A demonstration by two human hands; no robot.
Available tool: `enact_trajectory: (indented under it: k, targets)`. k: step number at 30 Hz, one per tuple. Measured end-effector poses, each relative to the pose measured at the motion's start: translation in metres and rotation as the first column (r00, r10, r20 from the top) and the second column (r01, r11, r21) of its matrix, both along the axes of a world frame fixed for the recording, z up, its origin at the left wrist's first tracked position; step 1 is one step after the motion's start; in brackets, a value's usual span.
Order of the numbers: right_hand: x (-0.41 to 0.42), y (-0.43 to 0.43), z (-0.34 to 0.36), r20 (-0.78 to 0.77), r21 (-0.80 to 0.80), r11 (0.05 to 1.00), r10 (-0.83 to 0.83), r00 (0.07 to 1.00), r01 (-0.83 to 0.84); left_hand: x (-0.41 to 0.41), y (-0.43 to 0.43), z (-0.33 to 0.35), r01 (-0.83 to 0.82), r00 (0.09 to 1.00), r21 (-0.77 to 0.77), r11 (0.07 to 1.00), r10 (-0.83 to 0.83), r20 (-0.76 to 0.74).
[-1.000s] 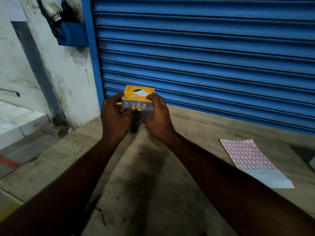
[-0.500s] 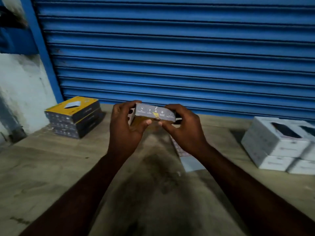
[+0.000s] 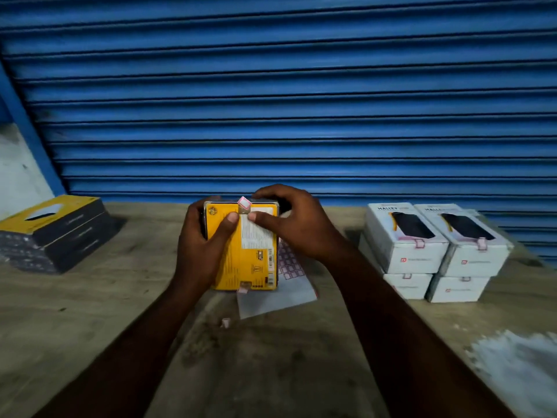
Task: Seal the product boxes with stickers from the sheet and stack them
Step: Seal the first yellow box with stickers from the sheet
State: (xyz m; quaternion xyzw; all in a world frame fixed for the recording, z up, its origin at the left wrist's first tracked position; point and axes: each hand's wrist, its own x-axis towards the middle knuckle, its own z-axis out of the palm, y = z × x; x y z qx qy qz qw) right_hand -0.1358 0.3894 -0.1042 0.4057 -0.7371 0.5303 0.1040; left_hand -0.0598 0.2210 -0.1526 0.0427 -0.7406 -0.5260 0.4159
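Box held between left hand and right hand; sticker at far edge.

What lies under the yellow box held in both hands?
A partly used pink sticker sheet on the wooden table; the yellow cardboard box covers its left part.

The light is dim and bluish; my forearms go almost black. The yellow box at centre is brightest and sharpest. Motion blur smears the dark stack at 9 o'clock and a pale patch at 4 o'clock. The shutter slats bow toward the edges.
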Motion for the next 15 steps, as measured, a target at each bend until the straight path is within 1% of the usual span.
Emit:
enact_trajectory:
  k: [6,10,15]
  targets:
    - [-0.001,0.006,-0.001,0.04,0.037,0.996,0.085,0.996,-0.086,0.002,0.01,-0.013,-0.009,0.999,-0.041,0.999,0.007,-0.049]
    - [0.003,0.0,-0.004,0.079,0.043,0.989,0.139,0.987,-0.143,0.011,0.004,-0.019,0.02,0.999,-0.059,0.998,-0.023,-0.041]
    - [0.009,-0.009,0.001,0.098,0.017,0.991,0.13,0.987,-0.132,0.013,-0.008,-0.011,0.061,0.996,-0.098,0.993,-0.067,-0.063]
